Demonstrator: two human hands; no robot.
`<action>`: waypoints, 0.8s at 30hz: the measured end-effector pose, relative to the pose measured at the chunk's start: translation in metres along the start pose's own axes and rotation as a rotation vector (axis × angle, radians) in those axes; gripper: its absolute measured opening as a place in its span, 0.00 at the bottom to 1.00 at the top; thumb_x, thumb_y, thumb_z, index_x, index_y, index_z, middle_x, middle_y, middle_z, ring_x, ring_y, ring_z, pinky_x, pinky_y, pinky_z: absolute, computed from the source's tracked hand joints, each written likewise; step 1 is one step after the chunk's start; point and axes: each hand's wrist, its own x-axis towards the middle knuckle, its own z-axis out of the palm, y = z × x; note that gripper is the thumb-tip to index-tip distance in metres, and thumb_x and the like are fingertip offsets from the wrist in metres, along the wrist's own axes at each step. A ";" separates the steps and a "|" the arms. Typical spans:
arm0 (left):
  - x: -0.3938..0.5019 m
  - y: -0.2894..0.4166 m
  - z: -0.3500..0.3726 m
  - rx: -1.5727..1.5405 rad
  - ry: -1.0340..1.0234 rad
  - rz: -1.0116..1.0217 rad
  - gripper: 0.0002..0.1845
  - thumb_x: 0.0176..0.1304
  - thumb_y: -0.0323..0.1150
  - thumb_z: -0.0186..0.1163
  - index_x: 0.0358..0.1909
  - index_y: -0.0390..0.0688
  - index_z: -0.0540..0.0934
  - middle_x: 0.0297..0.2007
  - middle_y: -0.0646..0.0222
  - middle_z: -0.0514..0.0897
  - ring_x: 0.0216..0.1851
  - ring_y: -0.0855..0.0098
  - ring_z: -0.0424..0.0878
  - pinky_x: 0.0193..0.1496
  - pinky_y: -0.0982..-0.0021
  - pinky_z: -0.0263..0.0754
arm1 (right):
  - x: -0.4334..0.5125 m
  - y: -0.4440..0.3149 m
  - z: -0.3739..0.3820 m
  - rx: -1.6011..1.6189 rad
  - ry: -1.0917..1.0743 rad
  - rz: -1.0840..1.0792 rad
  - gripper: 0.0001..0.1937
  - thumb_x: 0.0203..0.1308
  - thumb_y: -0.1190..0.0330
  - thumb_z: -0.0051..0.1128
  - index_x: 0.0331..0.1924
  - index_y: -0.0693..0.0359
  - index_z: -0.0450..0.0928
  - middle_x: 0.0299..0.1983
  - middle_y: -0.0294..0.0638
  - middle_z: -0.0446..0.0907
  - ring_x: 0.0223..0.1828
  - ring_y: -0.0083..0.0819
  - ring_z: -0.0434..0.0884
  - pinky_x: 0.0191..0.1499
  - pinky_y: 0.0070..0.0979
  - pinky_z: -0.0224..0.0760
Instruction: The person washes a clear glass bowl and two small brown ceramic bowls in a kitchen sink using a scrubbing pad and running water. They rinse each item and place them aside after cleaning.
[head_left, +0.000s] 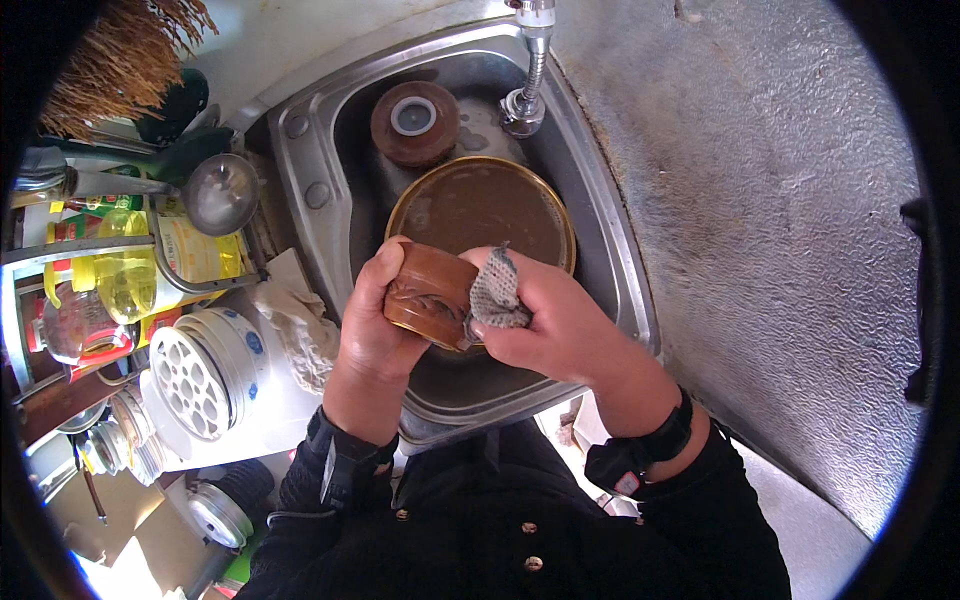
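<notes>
Held in my left hand (379, 322) is a brown glazed pottery piece (431, 289) with a relief pattern on its side, tilted over the sink. My right hand (555, 319) grips a grey mesh cloth (497, 292) and presses it against the pot's right end. Below both hands, a round basin (480, 206) with a yellowish rim holds murky brown water; its near part is hidden by my hands. Farther back in the sink lies a brown round pottery piece (401, 146) with a pale ring around its central opening.
The steel sink (319, 150) has a flexible faucet (532, 67) hanging at its back right. A textured metal counter (765, 210) spans the right. At left are a ladle (221, 193), oil bottles (126, 262), stacked white bowls (232, 352), a crumpled cloth (304, 337) and a straw broom (120, 64).
</notes>
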 end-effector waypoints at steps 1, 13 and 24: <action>-0.001 0.000 0.001 -0.036 0.001 -0.011 0.15 0.62 0.47 0.51 0.34 0.44 0.71 0.32 0.68 0.77 0.37 0.71 0.78 0.41 0.67 0.73 | 0.000 -0.001 -0.001 0.038 -0.018 -0.014 0.20 0.50 0.72 0.55 0.49 0.66 0.69 0.35 0.38 0.74 0.37 0.22 0.73 0.41 0.22 0.67; 0.001 0.001 0.004 -0.146 -0.075 -0.056 0.20 0.63 0.51 0.49 0.36 0.43 0.74 0.34 0.63 0.79 0.39 0.67 0.78 0.44 0.65 0.74 | -0.004 0.003 0.000 0.207 0.019 -0.034 0.20 0.51 0.72 0.56 0.49 0.66 0.69 0.37 0.37 0.73 0.38 0.22 0.73 0.42 0.22 0.66; 0.000 -0.005 0.009 0.068 -0.036 -0.001 0.23 0.70 0.46 0.40 0.51 0.35 0.70 0.49 0.59 0.76 0.50 0.66 0.75 0.54 0.65 0.68 | 0.006 0.035 0.025 0.950 0.465 0.172 0.16 0.66 0.58 0.43 0.46 0.63 0.69 0.39 0.39 0.75 0.41 0.27 0.76 0.44 0.26 0.72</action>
